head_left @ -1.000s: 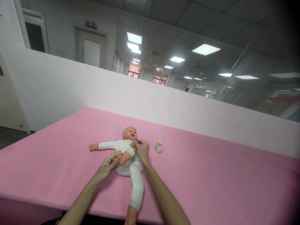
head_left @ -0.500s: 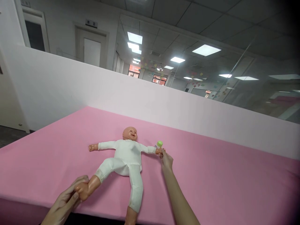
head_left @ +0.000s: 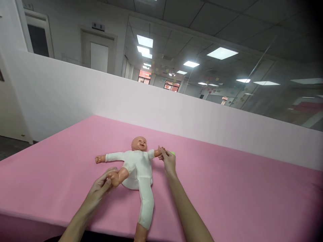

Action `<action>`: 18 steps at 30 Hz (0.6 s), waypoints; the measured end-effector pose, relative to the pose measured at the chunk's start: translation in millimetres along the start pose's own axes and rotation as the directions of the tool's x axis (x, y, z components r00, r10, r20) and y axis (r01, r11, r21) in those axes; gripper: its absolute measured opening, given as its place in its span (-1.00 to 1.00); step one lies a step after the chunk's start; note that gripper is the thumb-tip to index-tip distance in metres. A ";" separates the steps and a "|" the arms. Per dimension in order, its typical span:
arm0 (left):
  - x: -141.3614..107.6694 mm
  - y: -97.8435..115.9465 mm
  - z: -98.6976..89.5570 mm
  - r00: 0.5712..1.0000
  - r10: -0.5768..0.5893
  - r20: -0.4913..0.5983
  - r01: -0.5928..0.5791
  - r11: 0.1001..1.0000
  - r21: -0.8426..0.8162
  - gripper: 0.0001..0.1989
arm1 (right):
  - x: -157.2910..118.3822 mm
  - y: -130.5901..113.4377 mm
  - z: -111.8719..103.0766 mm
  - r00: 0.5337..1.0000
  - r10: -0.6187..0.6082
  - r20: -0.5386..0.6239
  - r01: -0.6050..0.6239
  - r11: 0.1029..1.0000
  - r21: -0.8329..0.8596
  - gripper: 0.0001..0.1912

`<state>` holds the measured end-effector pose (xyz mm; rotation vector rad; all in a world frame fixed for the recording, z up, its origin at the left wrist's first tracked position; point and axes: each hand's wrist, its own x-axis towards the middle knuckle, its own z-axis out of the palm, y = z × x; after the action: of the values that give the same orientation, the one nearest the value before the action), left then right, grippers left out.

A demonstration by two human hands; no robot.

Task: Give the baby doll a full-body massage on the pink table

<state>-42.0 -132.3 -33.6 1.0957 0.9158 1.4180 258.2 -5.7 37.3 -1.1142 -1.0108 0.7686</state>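
A baby doll (head_left: pixel 137 164) in a white cloth suit lies on its back on a pink-covered table (head_left: pixel 227 188), head toward the wall. My left hand (head_left: pixel 101 185) is closed around the doll's foot on the left side, with that leg bent up toward the belly. My right hand (head_left: pixel 168 161) pinches the doll's hand on the right side, and that arm is folded short toward the shoulder. The doll's other arm stretches out flat to the left. Its other leg lies straight toward me. A small light-green object (head_left: pixel 173 153) is mostly hidden behind my right hand.
A low white wall (head_left: pixel 161 107) runs along the table's far side, with glass above it. Through the glass show ceiling lights and a further room. A door (head_left: pixel 98 53) stands at the back left. The table's front edge is close to me.
My left hand has pushed the doll's foot up and to the right, bending the leg. My right hand has moved the doll's hand inward and up, toward its shoulder.
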 end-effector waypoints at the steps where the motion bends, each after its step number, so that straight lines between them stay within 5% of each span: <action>1: 7.9 -0.8 9.8 0.999 -0.003 0.037 0.004 1.000 -0.024 -0.45 | -3.9 -2.6 10.7 0.998 -0.019 0.064 0.021 0.999 -0.038 -0.51; 5: 32.6 -17.7 33.1 0.984 0.013 0.180 0.002 0.997 -0.079 -0.41 | -17.7 7.1 41.8 0.970 -0.037 0.239 0.069 0.990 -0.126 -0.48; 10: 39.7 -27.1 37.8 0.978 0.036 0.207 -0.024 0.998 -0.061 -0.43 | -18.8 22.5 48.6 0.964 -0.031 0.264 0.086 0.976 -0.201 -0.46; 14: 23.5 -10.4 24.2 0.995 -0.046 0.094 0.050 0.998 -0.044 -0.35 | -1.6 12.6 25.6 0.991 -0.054 0.121 0.071 0.988 -0.138 -0.47; 18: -9.6 -5.3 -14.3 0.993 -0.096 -0.063 0.098 0.995 0.025 -0.34 | 19.1 12.0 -19.6 0.995 0.057 -0.078 -0.058 0.998 -0.011 -0.50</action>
<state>-54.2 -140.6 -43.9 1.0195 1.0225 1.3683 283.3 7.9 28.5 -1.1797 -0.9231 0.7600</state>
